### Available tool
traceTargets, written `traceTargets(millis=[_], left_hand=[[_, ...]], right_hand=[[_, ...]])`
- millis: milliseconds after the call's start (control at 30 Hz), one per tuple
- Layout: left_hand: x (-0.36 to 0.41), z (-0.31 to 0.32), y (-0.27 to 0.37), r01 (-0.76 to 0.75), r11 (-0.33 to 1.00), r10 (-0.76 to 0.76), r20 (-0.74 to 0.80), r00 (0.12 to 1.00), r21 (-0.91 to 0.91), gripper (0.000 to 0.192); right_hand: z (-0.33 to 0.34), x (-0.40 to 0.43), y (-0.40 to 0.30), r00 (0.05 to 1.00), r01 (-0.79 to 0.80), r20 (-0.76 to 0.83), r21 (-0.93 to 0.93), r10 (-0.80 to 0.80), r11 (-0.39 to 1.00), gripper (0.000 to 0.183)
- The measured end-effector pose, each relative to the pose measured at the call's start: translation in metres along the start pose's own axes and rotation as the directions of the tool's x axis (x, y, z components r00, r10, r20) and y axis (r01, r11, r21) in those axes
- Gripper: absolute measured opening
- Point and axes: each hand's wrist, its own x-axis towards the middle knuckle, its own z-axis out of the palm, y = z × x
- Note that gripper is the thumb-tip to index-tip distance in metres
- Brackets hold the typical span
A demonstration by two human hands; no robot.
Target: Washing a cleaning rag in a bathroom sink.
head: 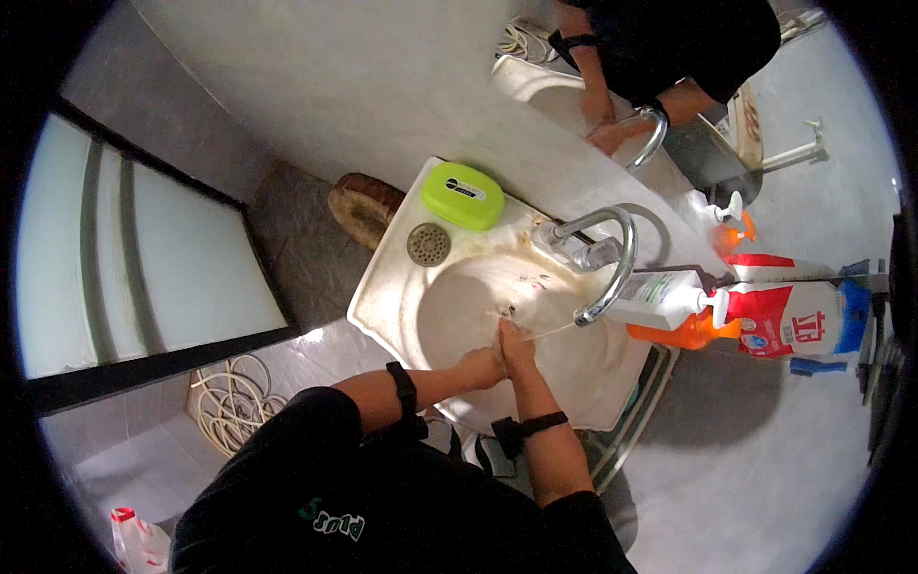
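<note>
Over the bowl of a stained white washbasin [384, 287], my left hand [482, 368] and my right hand [516, 346] press against each other. The right hand's fingers point up towards the drain [510, 311], while the left hand lies along its side with fingers curled and partly hidden. A thin stream of water runs from the curved chrome faucet [625, 251] onto my right hand. No object shows between the hands. On the basin's rim sit a lime-green soap box [462, 195] and a round perforated drain cover [428, 245].
Right of the faucet stand a white pump bottle [660, 298], an orange bottle [681, 331] and a red-and-white bag [782, 319]. The wall mirror [688, 143] reflects my arms. A brown rounded object [362, 208] lies beyond the basin. Coiled hose [233, 402] rests left, below a frosted panel [193, 265].
</note>
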Motion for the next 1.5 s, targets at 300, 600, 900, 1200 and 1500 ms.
traceTargets(millis=[300,600,900,1200,1500], left_hand=[[-0.008,-0.003,0.004,0.227,0.947,-0.244,-0.052,0.968,-0.227,0.066],[0.028,0.015,-0.054,-0.283,0.899,0.378,-0.268,0.886,0.334,0.05],[0.021,-0.044,0.046,-0.048,0.139,-0.417,-0.103,0.903,-0.989,0.035],[0.021,-0.037,0.047,-0.038,-0.683,0.117,-0.16,0.98,-0.73,0.027],[0.021,-0.019,0.018,0.24,-0.004,-0.073,0.24,0.968,-0.971,0.033]], right_hand=[[-0.023,0.006,0.014,0.808,-0.566,0.561,0.66,0.176,0.495,0.044],[-0.025,-0.026,-0.012,0.986,0.134,0.099,0.017,-0.135,0.991,0.023],[0.002,-0.019,-0.039,0.95,0.026,-0.124,0.946,0.287,0.322,0.031],[-0.022,-0.025,-0.084,0.999,-0.004,-0.01,0.916,0.034,0.401,0.039],[-0.058,-0.042,-0.028,0.998,0.015,-0.062,-0.012,-0.016,1.0,0.028]])
